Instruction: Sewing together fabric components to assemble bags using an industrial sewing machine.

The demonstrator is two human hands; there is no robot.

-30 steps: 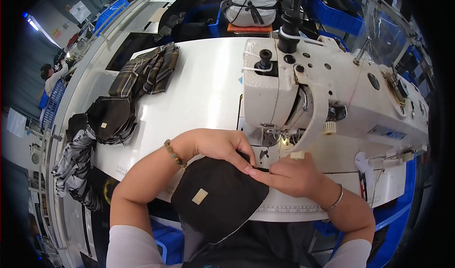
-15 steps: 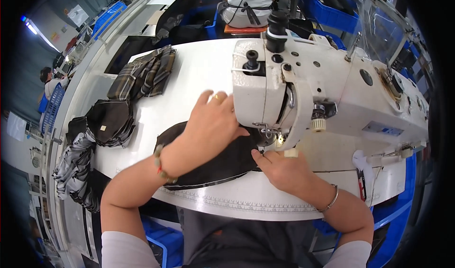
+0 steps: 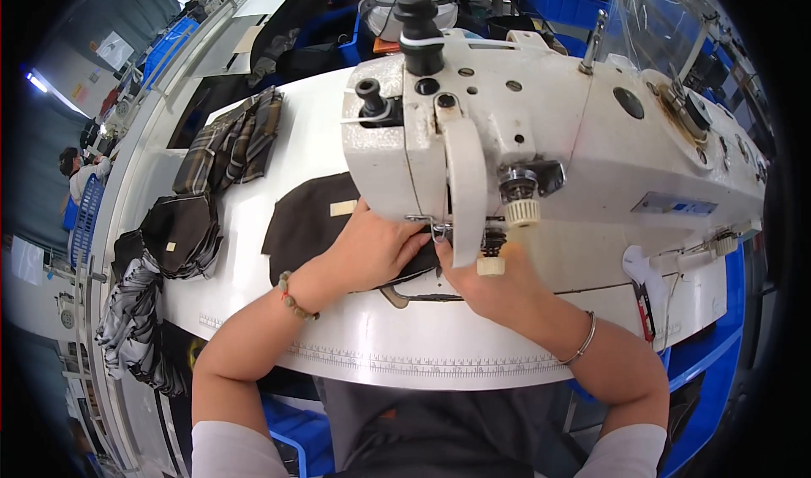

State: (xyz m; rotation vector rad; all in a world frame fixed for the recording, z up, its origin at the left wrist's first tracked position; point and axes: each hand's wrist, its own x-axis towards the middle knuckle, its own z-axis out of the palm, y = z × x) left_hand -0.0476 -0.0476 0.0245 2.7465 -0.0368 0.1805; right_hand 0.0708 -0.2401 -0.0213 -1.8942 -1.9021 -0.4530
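- The left hand [image 3: 367, 246] lies on the dark fabric piece [image 3: 304, 212], fingers bent and tips beside the presser foot; whether it pinches the cloth or only presses it, I cannot tell.
- The right hand [image 3: 490, 279] sits across from it, thumb tip close to the foot; machine parts cover some of its fingers, so its grip cannot be told.
- The fabric piece lies on the white table [image 3: 473, 351], left of the sewing machine [image 3: 541, 157], its right end reaching the needle area between both hands.
- Fingertips that close could get caught if the needle runs before they clear it.
- Uneven pull from the two hands could skew the edge or pucker the cloth.
- If the piece is layered, as its stepped left edge suggests, the layers could slip apart under loose pressure.
- The fabric looks matte, nearly flat and round-edged, with a small cream patch [image 3: 344, 209] near its upper edge.
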